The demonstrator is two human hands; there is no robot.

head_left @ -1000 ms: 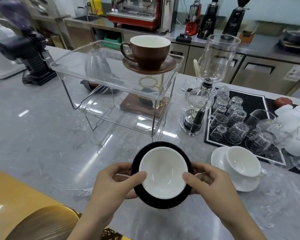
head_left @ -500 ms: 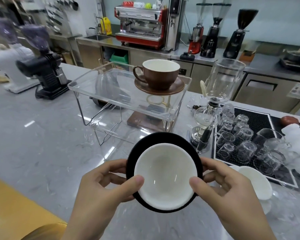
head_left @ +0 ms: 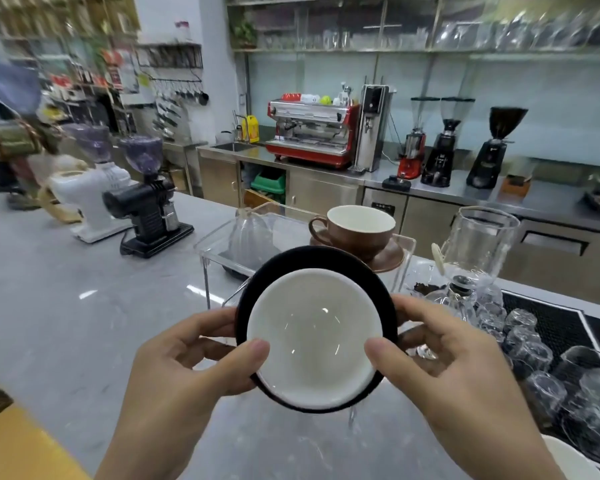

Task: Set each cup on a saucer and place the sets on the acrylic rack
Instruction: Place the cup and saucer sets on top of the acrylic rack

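A white cup [head_left: 314, 337] sits on a black saucer [head_left: 312, 259], and I hold the set up in front of me above the counter. My left hand [head_left: 191, 362] grips the saucer's left edge with the thumb on the cup rim. My right hand [head_left: 444, 362] grips the right edge the same way. Behind the set stands the clear acrylic rack [head_left: 215, 244]. On the rack's top right rests a brown cup [head_left: 357, 230] on a brown saucer [head_left: 392, 259]. A white cup's rim [head_left: 568, 459] shows at the bottom right corner.
A glass siphon brewer [head_left: 478, 244] stands right of the rack. Several upturned glasses [head_left: 534, 351] crowd a black mat [head_left: 561, 323] at the right. A black grinder [head_left: 146, 209] and a white grinder [head_left: 90, 202] stand on the grey counter [head_left: 66, 306] at the left.
Both hands have lifted the cup and black saucer up and forward toward the rack. The view has tilted upward, so the white cup set on the right has dropped nearly out of frame.
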